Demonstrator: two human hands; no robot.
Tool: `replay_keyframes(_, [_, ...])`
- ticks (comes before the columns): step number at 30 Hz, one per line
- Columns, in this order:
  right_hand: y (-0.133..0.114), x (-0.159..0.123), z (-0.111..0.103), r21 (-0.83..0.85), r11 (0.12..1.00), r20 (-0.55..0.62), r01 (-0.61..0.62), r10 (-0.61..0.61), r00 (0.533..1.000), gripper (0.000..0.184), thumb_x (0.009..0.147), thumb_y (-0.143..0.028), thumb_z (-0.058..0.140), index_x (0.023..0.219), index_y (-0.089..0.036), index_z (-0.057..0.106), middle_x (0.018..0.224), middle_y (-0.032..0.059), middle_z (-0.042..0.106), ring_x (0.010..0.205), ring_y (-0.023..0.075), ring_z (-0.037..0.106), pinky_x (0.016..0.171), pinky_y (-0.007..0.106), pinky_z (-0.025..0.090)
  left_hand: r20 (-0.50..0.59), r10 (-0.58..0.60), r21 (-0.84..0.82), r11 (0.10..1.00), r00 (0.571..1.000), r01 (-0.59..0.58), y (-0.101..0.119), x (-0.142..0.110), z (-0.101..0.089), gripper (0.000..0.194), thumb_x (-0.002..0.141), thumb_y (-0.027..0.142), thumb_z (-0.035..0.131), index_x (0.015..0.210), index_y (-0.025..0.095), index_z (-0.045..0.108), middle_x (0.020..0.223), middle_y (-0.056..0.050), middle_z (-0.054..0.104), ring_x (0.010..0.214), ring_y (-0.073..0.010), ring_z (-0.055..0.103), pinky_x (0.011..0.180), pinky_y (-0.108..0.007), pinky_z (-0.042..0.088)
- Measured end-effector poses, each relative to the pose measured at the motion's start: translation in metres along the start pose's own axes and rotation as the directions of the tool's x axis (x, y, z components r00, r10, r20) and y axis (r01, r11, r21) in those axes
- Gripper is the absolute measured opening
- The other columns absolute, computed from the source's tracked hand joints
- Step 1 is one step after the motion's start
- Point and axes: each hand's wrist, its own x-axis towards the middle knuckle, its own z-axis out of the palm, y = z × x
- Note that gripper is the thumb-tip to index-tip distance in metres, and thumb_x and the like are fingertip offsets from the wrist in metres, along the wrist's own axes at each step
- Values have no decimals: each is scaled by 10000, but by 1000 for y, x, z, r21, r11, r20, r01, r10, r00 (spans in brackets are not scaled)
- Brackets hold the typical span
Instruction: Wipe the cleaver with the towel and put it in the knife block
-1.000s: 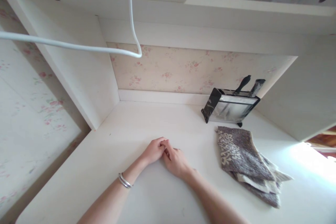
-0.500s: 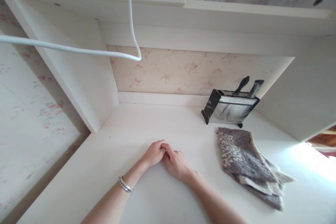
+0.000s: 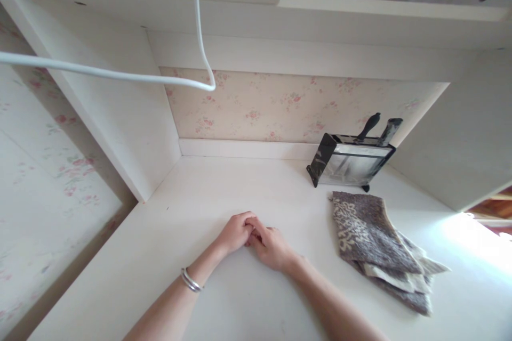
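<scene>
My left hand (image 3: 237, 233) and my right hand (image 3: 272, 248) are clasped together, resting on the white countertop (image 3: 224, 184). The fingers of both are curled closed, and the right thumb side lies over the left fingertips. No object shows between them, though the inner side of the grip is hidden. Around my left wrist is a silver bangle (image 3: 191, 280). To the right of my hands, apart from them, lies a folded grey-brown towel (image 3: 372, 234) with a cream pattern.
Behind the towel stands a knife block (image 3: 352, 165) with two handles sticking up. A white cable (image 3: 120, 75) hangs across the upper left. Overhead is a shelf (image 3: 380, 6) holding several plastic bottles. Side panels close in left and right.
The view has shifted very slightly. My hands stay clasped in nearly the same spot, with the right hand and forearm turned a little. The towel and knife block have not moved.
</scene>
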Motion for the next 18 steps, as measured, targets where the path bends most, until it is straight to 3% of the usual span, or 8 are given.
replay_keyframes(8, [-7,0,-2,-49,997,0,-58,58,998,417,828,-202,469,1237,-237,394,754,-25,645,645,137,588,589,217,362,-77,107,189,978,991,-91,4,1,-2,195,703,125,384,709,185,570,727,-7,618,726,-147,558,666,-233,405])
replay_keyframes(18, [-10,1,-3,-48,994,-22,-102,101,995,427,774,-164,478,1194,-233,452,678,-39,621,592,125,578,570,202,356,-67,129,247,963,989,-109,-1,1,0,193,707,120,399,703,183,581,724,-5,628,724,-150,567,674,-238,400])
